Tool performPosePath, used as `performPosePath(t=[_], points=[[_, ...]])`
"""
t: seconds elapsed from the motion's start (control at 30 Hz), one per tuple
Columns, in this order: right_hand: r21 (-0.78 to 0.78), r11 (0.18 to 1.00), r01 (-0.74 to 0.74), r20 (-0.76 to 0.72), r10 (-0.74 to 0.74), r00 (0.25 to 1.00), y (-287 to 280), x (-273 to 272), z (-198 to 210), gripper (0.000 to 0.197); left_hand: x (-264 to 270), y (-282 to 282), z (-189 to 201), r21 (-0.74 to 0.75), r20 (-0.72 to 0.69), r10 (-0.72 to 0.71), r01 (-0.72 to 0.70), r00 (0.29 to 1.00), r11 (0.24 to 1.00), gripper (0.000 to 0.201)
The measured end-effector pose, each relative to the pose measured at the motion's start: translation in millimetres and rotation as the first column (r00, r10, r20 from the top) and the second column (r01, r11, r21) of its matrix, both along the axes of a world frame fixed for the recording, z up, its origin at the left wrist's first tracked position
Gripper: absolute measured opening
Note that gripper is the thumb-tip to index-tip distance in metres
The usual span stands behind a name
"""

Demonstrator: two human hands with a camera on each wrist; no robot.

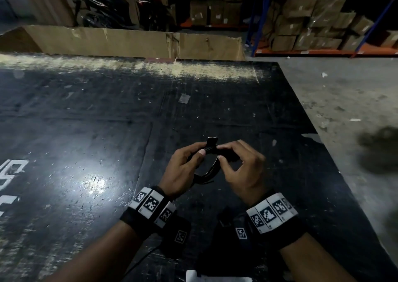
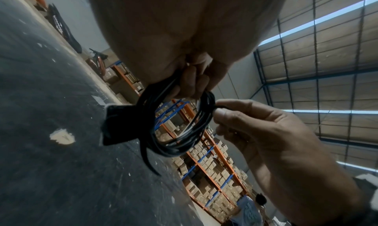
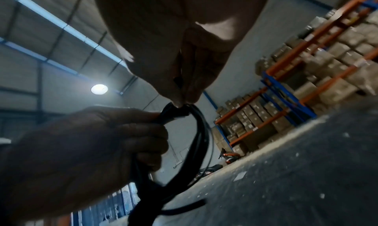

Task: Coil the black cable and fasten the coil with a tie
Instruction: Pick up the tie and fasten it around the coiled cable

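The black cable is wound into a small coil (image 1: 207, 172) that I hold above the black table (image 1: 86, 130). My left hand (image 1: 201, 150) grips the coil's left side, fingers curled round the strands (image 2: 180, 142). A wide black tie strap (image 2: 116, 126) sticks out from the coil, and its flap (image 1: 212, 141) stands up between my hands. My right hand (image 1: 220, 152) pinches the strap between thumb and forefinger at the coil's top (image 3: 182, 103). One loose cable end (image 2: 149, 161) hangs below the coil.
A long cardboard box (image 1: 129, 42) lies along the table's far edge. Racks of cartons (image 1: 323, 18) and parked motorbikes (image 1: 120, 8) stand behind. The table ends at the right over a concrete floor (image 1: 344, 109). A person (image 2: 251, 208) stands by the racks.
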State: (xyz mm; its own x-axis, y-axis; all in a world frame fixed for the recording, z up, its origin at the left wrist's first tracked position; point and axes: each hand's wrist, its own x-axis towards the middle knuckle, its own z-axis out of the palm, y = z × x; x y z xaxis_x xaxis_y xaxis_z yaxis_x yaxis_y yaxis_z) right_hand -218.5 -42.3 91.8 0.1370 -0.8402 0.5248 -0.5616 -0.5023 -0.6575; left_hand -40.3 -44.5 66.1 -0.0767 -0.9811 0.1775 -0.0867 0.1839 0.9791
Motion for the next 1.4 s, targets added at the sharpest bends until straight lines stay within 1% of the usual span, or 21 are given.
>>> performPosePath(t=[0.07,0.13,0.2,0.27,0.33,0.4,0.5,0.6,0.67,0.73,0.8,0.87,0.9,1.0,1.07,1.13,1.17,1.23,1.33,1.4], points=[[-0.040,0.999,-0.034,-0.050,0.032,0.998,-4,-5,1,0.011,3,0,4,0.011,0.060,-0.040,0.039,0.997,0.999,0.032],[-0.027,0.996,-0.086,-0.020,0.086,0.996,-9,-11,4,0.008,7,1,9,0.040,0.127,-0.098,0.094,0.987,0.995,0.031],[0.049,0.989,-0.140,0.033,0.139,0.990,-11,-17,7,0.007,14,2,15,0.084,0.202,-0.165,0.151,0.965,0.985,0.031],[0.173,0.966,-0.190,0.076,0.179,0.981,-12,-21,8,0.009,22,2,17,0.098,0.300,-0.220,0.200,0.928,0.975,0.032],[0.269,0.945,-0.184,0.081,0.168,0.982,-11,-22,9,0.013,25,3,18,0.097,0.394,-0.279,0.262,0.876,0.960,0.032],[0.303,0.939,-0.160,0.108,0.133,0.985,-10,-21,10,0.013,24,2,19,0.101,0.408,-0.300,0.284,0.863,0.954,0.033],[0.327,0.934,-0.144,0.183,0.087,0.979,-12,-19,12,0.010,19,2,21,0.170,0.322,-0.336,0.295,0.885,0.940,0.029],[0.338,0.930,-0.144,0.251,0.058,0.966,-17,-19,14,0.011,17,3,17,0.190,0.178,-0.291,0.257,0.940,0.948,0.031],[0.355,0.923,-0.147,0.308,0.033,0.951,-19,-19,15,0.019,18,3,15,0.199,0.089,-0.256,0.235,0.962,0.951,0.027],[0.396,0.909,-0.133,0.373,-0.027,0.927,-22,-20,14,0.027,20,3,13,0.205,0.031,-0.237,0.226,0.971,0.952,0.022],[0.432,0.893,-0.129,0.466,-0.099,0.879,-27,-23,11,0.028,26,5,8,0.192,0.031,-0.203,0.193,0.979,0.962,0.022],[0.456,0.880,-0.136,0.570,-0.172,0.803,-31,-28,7,0.027,33,7,-1,0.188,0.057,-0.143,0.130,0.988,0.973,0.025],[0.473,0.869,-0.147,0.614,-0.205,0.762,-32,-29,6,0.026,35,9,-4,0.211,0.027,-0.107,0.099,0.994,0.972,0.027],[0.533,0.814,-0.230,0.709,-0.282,0.646,-32,-31,-1,0.023,35,13,-11,0.298,-0.164,0.003,0.046,0.986,0.953,0.032],[0.577,0.769,-0.276,0.727,-0.328,0.603,-32,-33,-8,0.020,35,11,-14,0.331,-0.244,0.078,0.008,0.967,0.943,0.030],[0.621,0.729,-0.288,0.706,-0.360,0.610,-32,-35,-15,0.020,35,8,-17,0.357,-0.301,0.139,-0.023,0.943,0.934,0.028],[0.641,0.714,-0.282,0.688,-0.371,0.624,-32,-36,-18,0.020,34,5,-19,0.372,-0.303,0.167,-0.045,0.938,0.927,0.027],[0.679,0.693,-0.241,0.640,-0.399,0.657,-32,-39,-26,0.020,33,1,-22,0.408,-0.266,0.199,-0.077,0.943,0.910,0.023],[0.713,0.688,-0.135,0.559,-0.442,0.701,-34,-39,-36,0.019,29,-6,-28,0.471,-0.220,0.210,-0.085,0.953,0.878,0.011],[0.732,0.680,-0.047,0.476,-0.461,0.748,-36,-40,-45,0.019,26,-13,-37,0.518,-0.178,0.242,-0.118,0.954,0.847,0.013]])
